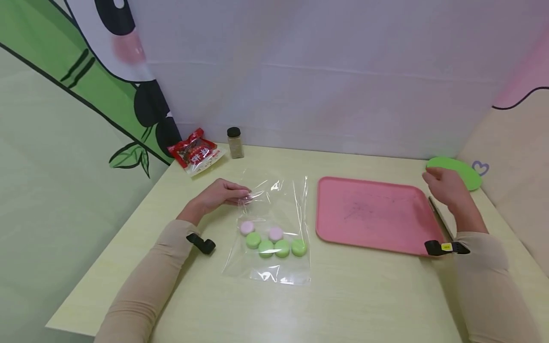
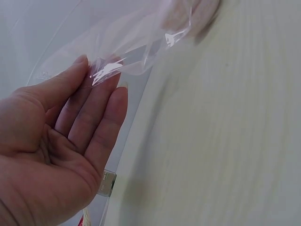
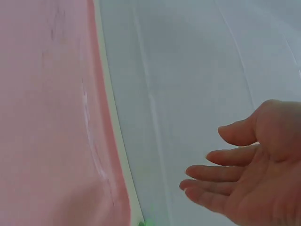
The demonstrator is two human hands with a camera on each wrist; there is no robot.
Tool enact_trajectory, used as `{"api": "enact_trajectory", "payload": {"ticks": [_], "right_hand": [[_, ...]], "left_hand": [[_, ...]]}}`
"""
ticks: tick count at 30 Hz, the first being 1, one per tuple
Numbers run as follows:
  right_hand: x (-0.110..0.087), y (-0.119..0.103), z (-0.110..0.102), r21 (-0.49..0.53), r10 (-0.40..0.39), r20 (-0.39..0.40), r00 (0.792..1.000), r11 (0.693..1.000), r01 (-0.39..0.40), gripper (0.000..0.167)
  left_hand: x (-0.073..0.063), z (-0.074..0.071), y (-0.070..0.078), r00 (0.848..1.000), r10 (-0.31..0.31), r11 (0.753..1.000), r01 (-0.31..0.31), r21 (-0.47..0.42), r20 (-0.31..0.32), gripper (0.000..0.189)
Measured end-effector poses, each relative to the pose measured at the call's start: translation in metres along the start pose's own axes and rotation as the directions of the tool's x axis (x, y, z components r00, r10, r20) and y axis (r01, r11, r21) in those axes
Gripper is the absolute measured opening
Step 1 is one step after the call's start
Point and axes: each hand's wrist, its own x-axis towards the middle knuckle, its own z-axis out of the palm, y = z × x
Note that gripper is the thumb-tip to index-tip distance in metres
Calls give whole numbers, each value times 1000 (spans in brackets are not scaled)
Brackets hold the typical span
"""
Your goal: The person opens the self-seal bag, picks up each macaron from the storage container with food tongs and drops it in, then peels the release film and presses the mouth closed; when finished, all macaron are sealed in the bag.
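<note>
In the head view my left hand [image 1: 220,195] pinches the upper left edge of a clear plastic bag [image 1: 274,200]. The left wrist view shows the thumb and fingers [image 2: 110,110] meeting on the thin film. Toward the bag's lower end lie several small round light-green pieces [image 1: 266,248] and two pale pink ones [image 1: 276,233], too plain to name. My right hand [image 1: 448,188] is raised at the right, beside a green oval board [image 1: 456,172] and past the pink tray's right edge. In the right wrist view its fingers are loosely extended, holding nothing.
A pink tray [image 1: 369,214] lies right of the bag, with a long thin dark object [image 1: 440,219] along its right side. At the back left are a red-and-white snack packet [image 1: 197,152] and a small black-capped jar [image 1: 235,144]. A cloth backdrop [image 1: 321,95] rises behind the table.
</note>
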Motion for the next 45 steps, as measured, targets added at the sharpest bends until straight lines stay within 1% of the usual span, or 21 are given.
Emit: {"api": "enact_trajectory", "payload": {"ticks": [1, 3, 4, 6, 8, 10, 13, 14, 15, 16, 17, 19, 21, 23, 25, 28, 30, 33, 37, 40, 45], "right_hand": [[2, -10, 6, 51, -17, 13, 1000, 999, 16, 59], [6, -31, 22, 185, -52, 44, 998, 982, 43, 61], [9, -42, 31, 253, -69, 61, 996, 966, 52, 61], [14, -64, 50, 397, -100, 108, 989, 917, 50, 60], [19, -85, 70, 535, -122, 166, 978, 845, 15, 61], [23, -102, 91, 650, -135, 221, 966, 759, -43, 60], [28, -123, 122, 759, -145, 293, 945, 637, -138, 59], [29, -128, 132, 775, -145, 305, 941, 612, -158, 59], [29, -132, 140, 765, -131, 309, 942, 622, -165, 59], [30, -134, 148, 743, -125, 316, 941, 649, -163, 59], [30, -137, 155, 707, -105, 317, 943, 688, -161, 59], [31, -139, 165, 647, -72, 322, 944, 745, -164, 57], [31, -141, 172, 614, -42, 337, 940, 767, -186, 53], [31, -143, 177, 623, -27, 355, 935, 752, -215, 50], [32, -145, 179, 667, -28, 371, 928, 704, -245, 50], [32, -147, 181, 705, -20, 376, 926, 654, -272, 52], [33, -148, 182, 742, -21, 382, 924, 604, -293, 53], [33, -147, 182, 772, -45, 383, 923, 564, -293, 51], [32, -146, 179, 771, -87, 378, 922, 580, -262, 49], [33, -145, 175, 770, -115, 378, 919, 590, -243, 48], [37, -144, 164, 792, -181, 386, 904, 567, -225, 48]], "left_hand": [[1, 0, 0, 1000, -3, 1000, 3, 0, 0, 36], [2, 0, -1, 1000, -10, 1000, 10, -4, -2, 36], [3, 0, -1, 1000, -12, 1000, 12, -2, -1, 36], [3, 1, -2, 1000, -12, 1000, 12, -1, -1, 35], [4, 1, -2, 1000, -12, 1000, 12, -9, -4, 35], [5, 1, -3, 1000, -5, 1000, 5, -14, -2, 35], [5, 1, -3, 1000, 9, 1000, -9, -16, 1, 36], [5, 1, -4, 1000, 13, 1000, -13, -16, 4, 36], [4, 1, -4, 1000, 16, 1000, -16, -15, 4, 36], [4, 1, -4, 1000, 17, 1000, -17, -15, 6, 37], [4, 2, -4, 1000, 14, 1000, -14, -17, 4, 36], [3, 2, -3, 1000, 10, 1000, -10, -22, 9, 37], [3, 2, -2, 1000, 8, 1000, -7, -22, 17, 37], [4, 1, -1, 999, 19, 1000, -18, -10, 31, 37], [4, 1, 2, 998, 35, 999, -35, 3, 43, 37], [4, 1, 5, 996, 64, 998, -66, 25, 56, 39], [3, 1, 7, 996, 72, 997, -73, 9, 51, 40], [2, 3, 9, 996, 81, 996, -80, -29, 27, 42], [2, 5, 9, 996, 76, 993, -79, -89, -41, 43], [3, 6, 9, 992, 67, 992, -78, -104, -104, 39], [7, 10, 9, 987, 76, 993, -88, -81, -141, 36]]}}
